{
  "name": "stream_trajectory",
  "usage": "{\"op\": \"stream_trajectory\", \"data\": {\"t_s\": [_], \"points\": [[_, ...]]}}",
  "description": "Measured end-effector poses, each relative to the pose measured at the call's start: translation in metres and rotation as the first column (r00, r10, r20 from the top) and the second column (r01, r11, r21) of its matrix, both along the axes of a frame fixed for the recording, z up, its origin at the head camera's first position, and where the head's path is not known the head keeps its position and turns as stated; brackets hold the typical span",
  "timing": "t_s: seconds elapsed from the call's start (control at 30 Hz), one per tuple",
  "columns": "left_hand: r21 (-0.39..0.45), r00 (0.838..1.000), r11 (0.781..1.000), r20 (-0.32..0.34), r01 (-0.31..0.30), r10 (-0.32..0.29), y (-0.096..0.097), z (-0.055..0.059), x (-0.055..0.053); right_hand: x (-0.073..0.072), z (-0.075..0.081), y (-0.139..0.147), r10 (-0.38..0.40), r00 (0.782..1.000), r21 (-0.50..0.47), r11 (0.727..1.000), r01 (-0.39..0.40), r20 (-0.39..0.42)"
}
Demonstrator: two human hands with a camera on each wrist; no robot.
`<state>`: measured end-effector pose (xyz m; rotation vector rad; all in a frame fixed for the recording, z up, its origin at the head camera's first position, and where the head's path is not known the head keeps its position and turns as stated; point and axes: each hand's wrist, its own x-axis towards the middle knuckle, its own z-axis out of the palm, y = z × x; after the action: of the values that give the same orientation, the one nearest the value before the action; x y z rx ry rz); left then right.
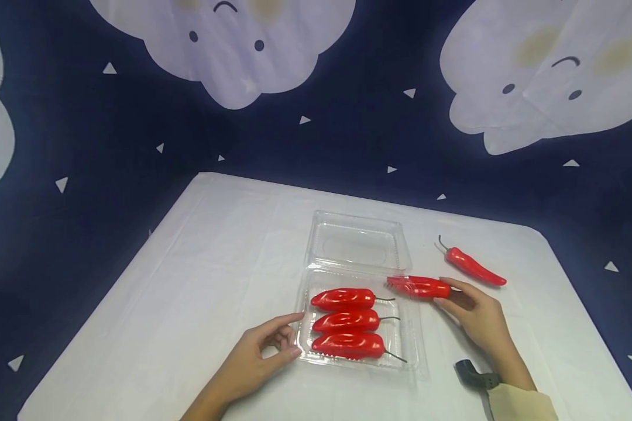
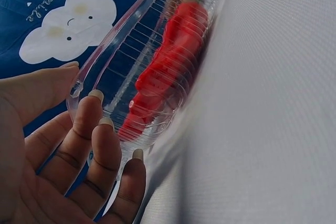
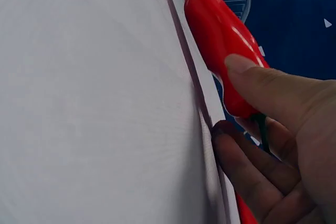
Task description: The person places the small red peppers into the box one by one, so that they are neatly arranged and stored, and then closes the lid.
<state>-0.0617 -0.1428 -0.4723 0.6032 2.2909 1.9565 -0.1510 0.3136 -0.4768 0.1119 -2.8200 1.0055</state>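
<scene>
A clear plastic clamshell box [image 1: 408, 358] lies unfolded on the table, its lid [image 1: 358, 217] laid back at the far side. Three red chili peppers [image 1: 347, 321] sit side by side in its base, stems to the right. My left hand [image 1: 260, 356] touches the box's left edge with thumb and index finger apart, the other fingers bent beneath; in the left wrist view its fingertips [image 2: 96, 95] are at the ribbed wall. My right hand [image 1: 479, 318] pinches another red chili pepper [image 3: 226, 40] near its stem end, the pepper's tip overlapping the box's right side.
One more red chili pepper [image 1: 474, 267] lies at the far right of the table, beyond the right hand. A white cloth [image 1: 200, 280] covers the table. Behind its far edge hangs a dark blue backdrop [image 1: 347, 152] with clouds and small triangles.
</scene>
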Motion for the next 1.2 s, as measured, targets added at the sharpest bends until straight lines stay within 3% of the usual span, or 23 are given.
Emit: {"op": "stream_trajectory", "data": {"t_s": [0.2,0.5,0.73,1.03,1.2], "points": [[0.014,1.000,1.000,-0.002,0.001,-0.001,0.000,-0.001,0.001,0.003,0.005,-0.002,-0.030,0.999,-0.015,0.999,0.031,0.031],[0.022,1.000,1.000,-0.021,0.010,-0.009,0.001,0.000,0.001,0.013,0.012,0.007,-0.083,0.997,-0.016,0.996,0.083,-0.007],[0.006,1.000,1.000,-0.007,0.003,-0.003,0.000,0.000,0.001,0.022,0.022,0.014,-0.151,0.988,-0.031,0.988,0.151,0.009],[-0.015,1.000,1.000,0.006,-0.006,0.007,0.000,0.000,0.001,0.027,0.035,0.006,-0.134,0.988,-0.005,0.991,0.134,-0.079],[-0.015,1.000,1.000,0.003,0.000,0.000,0.000,-0.001,0.000,0.032,0.044,0.004,-0.172,0.983,0.016,0.985,0.173,-0.066]]}}
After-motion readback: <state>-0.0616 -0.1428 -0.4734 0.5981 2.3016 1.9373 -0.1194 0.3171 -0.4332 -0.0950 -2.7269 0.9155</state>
